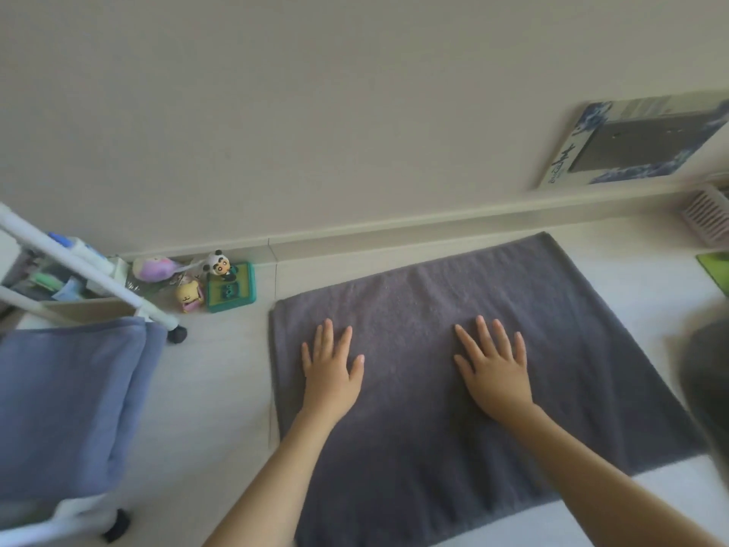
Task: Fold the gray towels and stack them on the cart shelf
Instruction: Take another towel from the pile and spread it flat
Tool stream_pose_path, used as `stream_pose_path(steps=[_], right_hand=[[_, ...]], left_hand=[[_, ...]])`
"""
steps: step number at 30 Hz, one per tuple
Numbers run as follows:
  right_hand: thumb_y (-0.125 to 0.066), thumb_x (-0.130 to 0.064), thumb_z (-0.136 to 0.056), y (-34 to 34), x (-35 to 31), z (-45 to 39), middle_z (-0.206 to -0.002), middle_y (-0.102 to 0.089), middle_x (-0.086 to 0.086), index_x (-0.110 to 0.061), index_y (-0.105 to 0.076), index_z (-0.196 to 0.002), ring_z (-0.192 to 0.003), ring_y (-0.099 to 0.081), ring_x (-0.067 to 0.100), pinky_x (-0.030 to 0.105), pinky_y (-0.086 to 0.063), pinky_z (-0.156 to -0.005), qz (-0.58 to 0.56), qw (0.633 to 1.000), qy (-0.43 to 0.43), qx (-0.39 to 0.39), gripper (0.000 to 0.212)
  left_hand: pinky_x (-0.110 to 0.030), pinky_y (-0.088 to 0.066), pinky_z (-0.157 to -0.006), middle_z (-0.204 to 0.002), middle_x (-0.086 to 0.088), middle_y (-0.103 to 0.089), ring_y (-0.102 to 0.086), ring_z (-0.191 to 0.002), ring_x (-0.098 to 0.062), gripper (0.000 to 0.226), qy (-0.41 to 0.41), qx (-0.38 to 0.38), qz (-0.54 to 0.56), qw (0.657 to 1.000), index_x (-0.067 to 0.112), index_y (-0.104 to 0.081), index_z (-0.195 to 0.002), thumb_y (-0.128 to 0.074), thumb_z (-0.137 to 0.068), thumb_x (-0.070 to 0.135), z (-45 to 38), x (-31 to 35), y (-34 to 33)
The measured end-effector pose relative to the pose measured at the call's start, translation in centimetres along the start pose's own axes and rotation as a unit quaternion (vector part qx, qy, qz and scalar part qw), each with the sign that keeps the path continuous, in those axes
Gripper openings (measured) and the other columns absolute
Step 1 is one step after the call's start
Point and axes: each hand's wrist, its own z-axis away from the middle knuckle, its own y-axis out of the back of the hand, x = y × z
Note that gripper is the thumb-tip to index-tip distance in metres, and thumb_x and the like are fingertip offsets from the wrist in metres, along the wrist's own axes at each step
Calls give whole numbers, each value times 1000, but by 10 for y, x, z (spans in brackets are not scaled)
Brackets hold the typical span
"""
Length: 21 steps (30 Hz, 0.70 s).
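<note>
The gray towel (pixel 453 329) lies flat on the pale floor (pixel 221 388) in front of me, spread as a wide rectangle. Its long axis runs left to right, tilted so the right end reaches farther away toward the baseboard (pixel 394 227), and its far right corner points up at the wall. My left hand (pixel 331 369) rests palm down on the towel's left part, fingers straight and spread. My right hand (pixel 493 369) lies the same way near the middle, fingers fanned, gripping nothing. The two hands are apart, both pressing flat on the cloth. To my left stands the white cart (pixel 90 270) on black wheels, with a folded bluish-gray towel (pixel 67 400) lying on its shelf. Small toys (pixel 221 282) sit by the baseboard just beyond the cart.
</note>
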Motion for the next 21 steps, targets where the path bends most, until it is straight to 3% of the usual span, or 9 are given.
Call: stream_pose_path(steps=[2, 3, 4, 5, 7, 10, 13, 17, 21], right_hand=[[-31, -44, -92, 7, -26, 21, -139, -48, 12, -23, -53, -132, -127, -43, 38, 48, -22, -106, -44, 998, 5, 55, 50], [-38, -41, -88, 9, -42, 34, -117, -62, 11, -20, -64, -116, -106, -56, 38, 45, -40, -91, -83, 993, 27, 86, 44], [-42, -41, -84, 5, -61, 51, -97, -65, 7, -19, -69, -103, -88, -60, 34, 40, -47, -76, -128, 984, 54, 111, 40], [-44, -42, -83, 1, -80, 67, -84, -63, 1, -20, -70, -93, -77, -60, 28, 34, -49, -67, -173, 974, 85, 119, 36], [-48, -45, -82, -4, -115, 95, -76, -61, -6, -25, -69, -87, -71, -59, 19, 25, -47, -62, -252, 955, 132, 79, 30], [-52, -52, -81, -16, -152, 121, -80, -61, -12, -31, -66, -90, -76, -58, 12, 18, -41, -69, -307, 934, 181, 6, 27], [-51, -65, -74, -34, -174, 137, -94, -59, -9, -34, -64, -99, -88, -54, 15, 25, -38, -77, -266, 938, 221, -36, 41], [-60, -69, -56, -53, -183, 151, -99, -52, -9, -40, -55, -100, -91, -44, 16, 30, -42, -77, -173, 958, 228, -11, 53], [-56, -55, -67, -59, -190, 154, -87, -54, -12, -38, -61, -83, -84, -36, 11, 27, -39, -73, -223, 951, 205, 66, 24]], left_hand=[[-45, -3, -116, -158, -13, -10, -6, -146, -28, 50, 44, 63, 33, 996, 23, -35, -145, -42, -98, 36, 16, -12, 5], [-45, -10, -115, -156, -17, -17, -13, -145, -31, 47, 72, 84, 46, 993, 20, -42, -142, -46, -96, 33, 23, -18, 9], [-44, -16, -113, -155, -19, -21, -19, -143, -33, 46, 94, 90, 54, 990, 19, -45, -139, -49, -95, 31, 31, -25, 12], [-43, -20, -111, -153, -20, -23, -22, -141, -34, 47, 108, 89, 61, 988, 18, -46, -138, -52, -94, 30, 37, -30, 14], [-42, -24, -109, -150, -22, -27, -26, -138, -36, 48, 120, 87, 86, 985, 16, -48, -137, -57, -91, 28, 46, -40, 17], [-40, -24, -110, -148, -23, -30, -26, -138, -36, 48, 118, 86, 125, 981, 15, -50, -135, -61, -89, 24, 56, -56, 19], [-35, -23, -112, -151, -20, -26, -25, -140, -32, 44, 55, 69, 149, 985, 18, -56, -131, -65, -87, 20, 72, -70, 19], [-23, -25, -108, -136, -14, -45, -41, -127, -27, 26, -66, 78, 168, 980, 19, -73, -103, -67, -81, 32, 94, -88, 13], [-3, -22, -96, -111, -3, -54, -47, -109, -14, 38, -103, 15, 210, 972, 15, -78, -90, -55, -84, 45, 109, -100, 15]])
